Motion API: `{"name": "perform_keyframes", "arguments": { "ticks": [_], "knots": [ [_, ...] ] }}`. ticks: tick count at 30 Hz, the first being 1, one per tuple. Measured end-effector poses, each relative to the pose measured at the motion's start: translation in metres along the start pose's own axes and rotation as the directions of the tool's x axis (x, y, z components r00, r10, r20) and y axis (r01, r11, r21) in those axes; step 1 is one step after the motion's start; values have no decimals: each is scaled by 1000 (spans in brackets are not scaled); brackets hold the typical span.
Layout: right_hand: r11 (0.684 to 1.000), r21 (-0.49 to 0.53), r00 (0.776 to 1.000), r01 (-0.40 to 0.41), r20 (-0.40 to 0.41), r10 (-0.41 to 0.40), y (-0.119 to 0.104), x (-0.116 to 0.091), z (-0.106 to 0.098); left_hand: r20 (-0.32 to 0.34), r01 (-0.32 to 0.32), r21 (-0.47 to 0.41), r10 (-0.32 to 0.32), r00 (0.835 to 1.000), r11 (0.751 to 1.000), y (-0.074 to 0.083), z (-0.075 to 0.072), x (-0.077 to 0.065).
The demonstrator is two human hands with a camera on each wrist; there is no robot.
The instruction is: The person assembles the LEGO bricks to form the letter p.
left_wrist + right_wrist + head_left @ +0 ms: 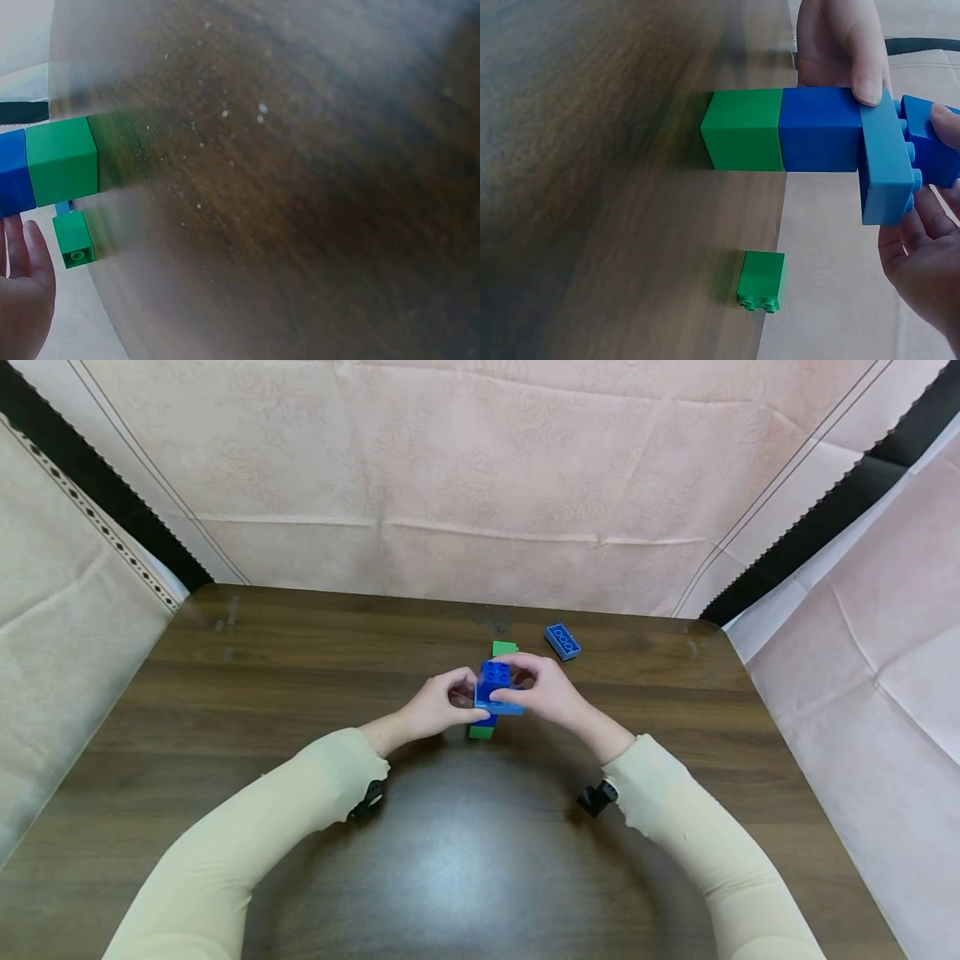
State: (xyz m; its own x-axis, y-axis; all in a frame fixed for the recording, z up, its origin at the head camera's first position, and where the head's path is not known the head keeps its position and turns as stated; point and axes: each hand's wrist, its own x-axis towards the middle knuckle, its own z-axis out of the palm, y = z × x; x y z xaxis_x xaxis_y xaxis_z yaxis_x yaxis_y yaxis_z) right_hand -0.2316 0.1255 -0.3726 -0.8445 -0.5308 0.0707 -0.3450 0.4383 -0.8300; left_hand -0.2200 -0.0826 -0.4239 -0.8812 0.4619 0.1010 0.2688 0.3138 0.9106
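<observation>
A stack of toy building bricks stands on the table: a green brick [744, 130] at the bottom, a blue brick [820, 129] on it, and a longer light blue brick [889, 161] across that. My left hand [435, 703] grips the stack from the left, its thumb on the light blue brick. My right hand [551, 693] pinches a dark blue brick [495, 675] over the light blue one. This top brick looks slightly tilted in the right wrist view, with studs showing beneath it. The left fingers behind the stack are partly hidden.
A loose green brick [763, 279] lies on the wooden table [300, 660] behind the stack. Farther right is a loose blue brick [562, 642], studs up, near the back edge. Pale cloth walls [465, 477] surround the table at the back and sides.
</observation>
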Motion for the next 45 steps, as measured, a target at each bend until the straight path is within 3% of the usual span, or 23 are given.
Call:
{"name": "perform_keyframes", "arguments": {
  "ticks": [11, 25, 36, 45],
  "knots": [
    [998, -58, 1000, 25, -6, -25, -5, -3, 4, 17, -2, 2, 2, 1000, 1000, 1, -2, 0],
    [979, -156, 991, 133, 27, -131, -6, 1, 5, 24, -6, 1, 6, 1000, 1000, -1, -3, 0],
    [991, -101, 996, 89, 19, -88, -4, -3, 6, 28, -5, -8, 5, 1000, 1000, -2, -2, 0],
    [986, -73, 988, 147, -45, -150, -9, 1, 6, 33, -4, -12, 4, 999, 1000, -2, -2, 0]
  ]
}}
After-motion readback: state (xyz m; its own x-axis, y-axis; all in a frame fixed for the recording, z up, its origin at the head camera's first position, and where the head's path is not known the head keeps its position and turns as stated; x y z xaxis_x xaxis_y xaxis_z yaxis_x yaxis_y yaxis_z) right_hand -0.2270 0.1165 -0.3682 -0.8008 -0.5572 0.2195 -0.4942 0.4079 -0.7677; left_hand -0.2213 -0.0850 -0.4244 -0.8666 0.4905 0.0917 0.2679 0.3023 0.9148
